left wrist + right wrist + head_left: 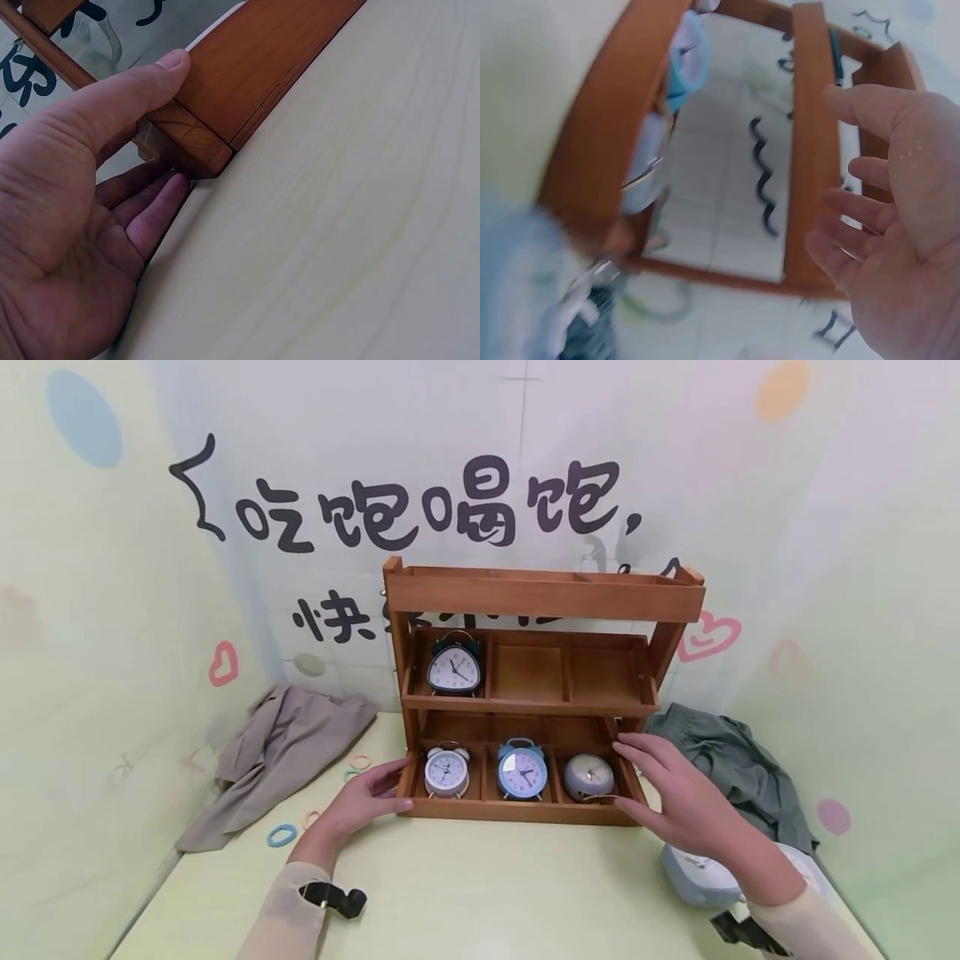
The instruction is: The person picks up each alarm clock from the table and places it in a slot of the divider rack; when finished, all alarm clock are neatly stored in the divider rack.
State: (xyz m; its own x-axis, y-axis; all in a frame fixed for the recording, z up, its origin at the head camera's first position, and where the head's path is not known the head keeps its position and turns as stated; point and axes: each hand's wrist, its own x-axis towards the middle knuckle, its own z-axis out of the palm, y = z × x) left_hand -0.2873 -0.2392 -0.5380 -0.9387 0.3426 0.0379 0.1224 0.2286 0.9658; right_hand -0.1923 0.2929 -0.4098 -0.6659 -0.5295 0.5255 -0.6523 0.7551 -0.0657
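A brown wooden three-tier display rack (543, 597) stands on the table, its tiers divided into compartments. My left hand (358, 806) grips the rack's lower left corner; the left wrist view shows the thumb (146, 82) on the front board and fingers at the end. My right hand (686, 797) is held with fingers spread by the right end of the bottom tier. Closest to it is a round greyish-purple clock (579, 779). Beside that, in the same tier, are a blue twin-bell alarm clock (522, 774) and a white one (447, 772). A dark triangular clock (453, 670) occupies the middle tier's left compartment.
Left of the rack lie a crumpled taupe cloth (288, 760) and several coloured rings, including a blue ring (282, 836). A dark green cloth (738, 768) is heaped on the right. Partly behind the right forearm is a pale blue object (693, 878). Printed fabric walls surround the table.
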